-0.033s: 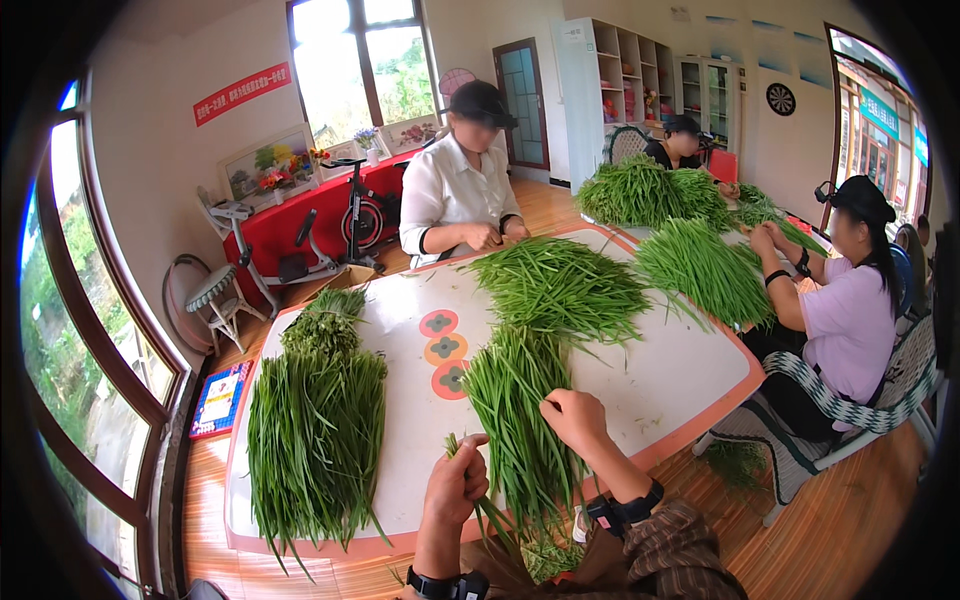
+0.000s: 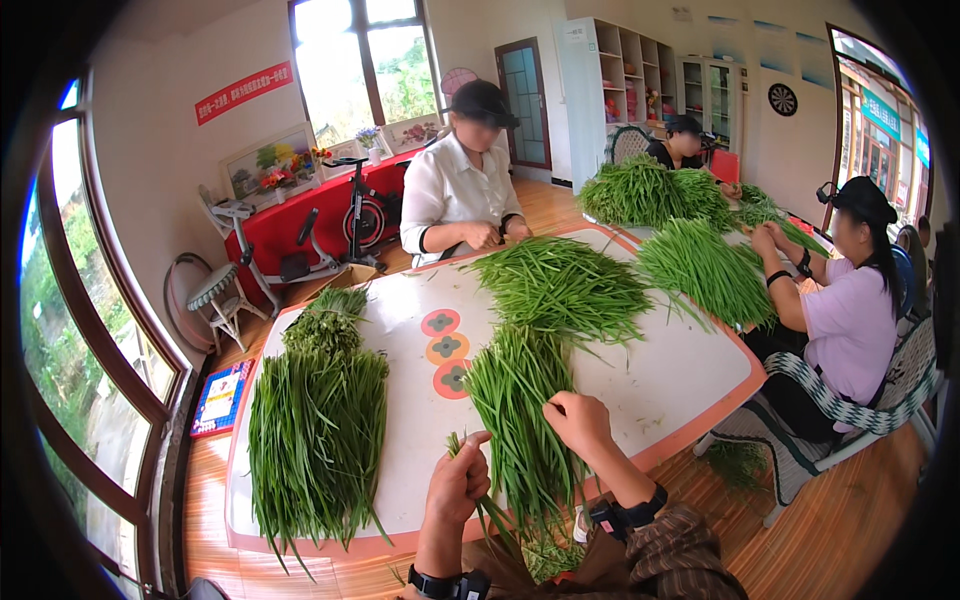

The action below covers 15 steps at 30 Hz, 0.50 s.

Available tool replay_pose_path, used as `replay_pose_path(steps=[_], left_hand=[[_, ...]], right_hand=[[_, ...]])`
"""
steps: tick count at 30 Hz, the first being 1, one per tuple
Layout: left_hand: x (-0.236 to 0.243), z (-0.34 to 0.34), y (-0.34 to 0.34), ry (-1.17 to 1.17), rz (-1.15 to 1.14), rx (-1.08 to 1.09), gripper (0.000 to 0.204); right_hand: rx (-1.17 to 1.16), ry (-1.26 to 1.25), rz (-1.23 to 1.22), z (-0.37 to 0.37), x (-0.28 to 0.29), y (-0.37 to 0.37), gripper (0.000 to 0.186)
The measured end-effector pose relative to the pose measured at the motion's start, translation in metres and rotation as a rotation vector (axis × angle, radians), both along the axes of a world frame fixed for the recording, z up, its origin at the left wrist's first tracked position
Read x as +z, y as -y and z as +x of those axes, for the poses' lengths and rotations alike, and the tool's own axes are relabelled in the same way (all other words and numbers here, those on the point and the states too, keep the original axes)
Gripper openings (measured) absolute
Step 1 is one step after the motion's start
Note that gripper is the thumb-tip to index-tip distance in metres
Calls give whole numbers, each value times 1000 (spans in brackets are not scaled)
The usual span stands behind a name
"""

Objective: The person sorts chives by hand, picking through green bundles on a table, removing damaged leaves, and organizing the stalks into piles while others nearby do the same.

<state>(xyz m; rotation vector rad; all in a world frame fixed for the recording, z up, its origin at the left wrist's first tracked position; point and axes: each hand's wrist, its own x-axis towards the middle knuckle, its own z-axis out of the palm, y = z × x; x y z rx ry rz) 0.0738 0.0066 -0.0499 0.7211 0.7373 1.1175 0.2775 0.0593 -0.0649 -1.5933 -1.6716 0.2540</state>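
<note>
My left hand (image 2: pixel 456 474) is closed round a small bunch of long green leaves (image 2: pixel 490 515) at the lower middle, with cut ends poking above the thumb. My right hand (image 2: pixel 578 425) is pinched closed at the right side of the central pile of greens (image 2: pixel 505 380); whatever is between those fingertips is too small to make out. A large bundle of greens (image 2: pixel 310 445) lies on the left of the white table (image 2: pixel 410 480) with an orange rim, a smaller bunch (image 2: pixel 325 320) behind it. Another loose pile (image 2: pixel 555 285) lies beyond the central one.
Across the table a person in white (image 2: pixel 450 200) handles something small. At right, a person in pink (image 2: pixel 840 320) sits on a woven chair near more greens (image 2: pixel 700 270); another person (image 2: pixel 670 150) works behind. An exercise bike (image 2: pixel 360 215) and stool (image 2: pixel 215 295) stand back left.
</note>
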Motion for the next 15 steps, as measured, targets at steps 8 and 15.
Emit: replay_pose_path(steps=[8, 15], left_hand=[[-8, 15, -14, 12, -64, -28, 31], [-14, 14, -15, -5, 14, -7, 29]], right_hand=[[218, -127, 94, -10, 27, 60, 15], [366, -204, -96, -27, 9, 90, 20]])
